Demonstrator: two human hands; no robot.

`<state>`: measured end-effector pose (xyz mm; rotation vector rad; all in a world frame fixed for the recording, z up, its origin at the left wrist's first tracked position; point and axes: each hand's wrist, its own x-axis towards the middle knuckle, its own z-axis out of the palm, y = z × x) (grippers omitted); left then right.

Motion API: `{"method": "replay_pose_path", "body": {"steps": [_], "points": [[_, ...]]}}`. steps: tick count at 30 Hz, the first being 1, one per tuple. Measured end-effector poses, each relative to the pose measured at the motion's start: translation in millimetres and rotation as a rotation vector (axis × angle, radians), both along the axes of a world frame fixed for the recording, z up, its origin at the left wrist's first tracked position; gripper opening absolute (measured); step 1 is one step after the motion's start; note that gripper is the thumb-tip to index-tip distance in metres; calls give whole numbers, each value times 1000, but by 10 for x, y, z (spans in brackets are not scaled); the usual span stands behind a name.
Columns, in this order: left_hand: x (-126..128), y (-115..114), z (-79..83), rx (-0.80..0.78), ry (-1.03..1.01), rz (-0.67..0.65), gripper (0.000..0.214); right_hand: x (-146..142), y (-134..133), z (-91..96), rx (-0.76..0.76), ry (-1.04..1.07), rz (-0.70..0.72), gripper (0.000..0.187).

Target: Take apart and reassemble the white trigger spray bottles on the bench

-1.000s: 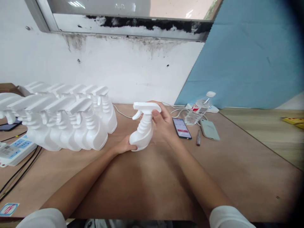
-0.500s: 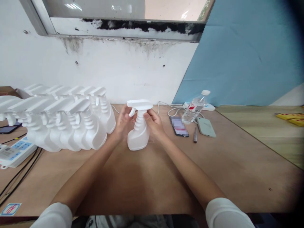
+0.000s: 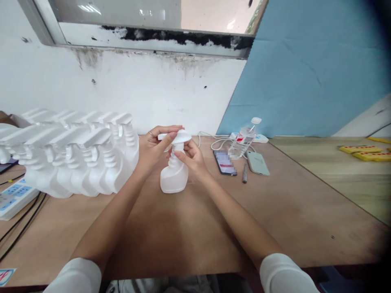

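Spray bottle [image 3: 173,181] stands upright on the bench [image 3: 171,236], right hand [image 3: 192,156] gripping its neck [image 3: 172,162], likely bracing it, left hand [image 3: 154,146] clamped over the spray head [image 3: 183,137], while matching bottles [image 3: 73,175] pack tight at left, presumably to save space.

Sprayer [image 3: 174,180] white, 9 o'clock sprayers [image 3: 65,171] same. Desk [image 3: 177,232] brown. 2 o'clock sheet [image 3: 305,77] blue, 3 o'clock strips [image 3: 371,157] yellow, red-flecked.

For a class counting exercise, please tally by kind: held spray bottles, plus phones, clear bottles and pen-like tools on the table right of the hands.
Held spray bottle: 1
Phones: 2
Clear bottle: 1
Pen-like tool: 1
Total: 5
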<state>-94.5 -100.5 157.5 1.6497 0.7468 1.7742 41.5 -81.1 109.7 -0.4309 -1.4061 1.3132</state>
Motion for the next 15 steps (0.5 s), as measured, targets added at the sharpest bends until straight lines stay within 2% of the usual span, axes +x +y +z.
{"method": "replay_pose_path", "body": {"steps": [6, 8, 10, 12, 15], "points": [[-41, 24, 23, -14, 10, -52, 16, -66, 10, -5, -14, 54, 69, 47], [-40, 24, 17, -17, 13, -53, 14, -93, -6, 4, -33, 43, 11, 51], [-36, 22, 12, -19, 19, -42, 11, -127, -28, 10, -24, 37, -110, 56], [-31, 19, 11, -22, 25, -36, 10, -151, -50, 14, -4, 44, -159, 55], [-26, 11, 15, -27, 33, -47, 12, -165, -66, 21, -20, 32, -65, 49]]}}
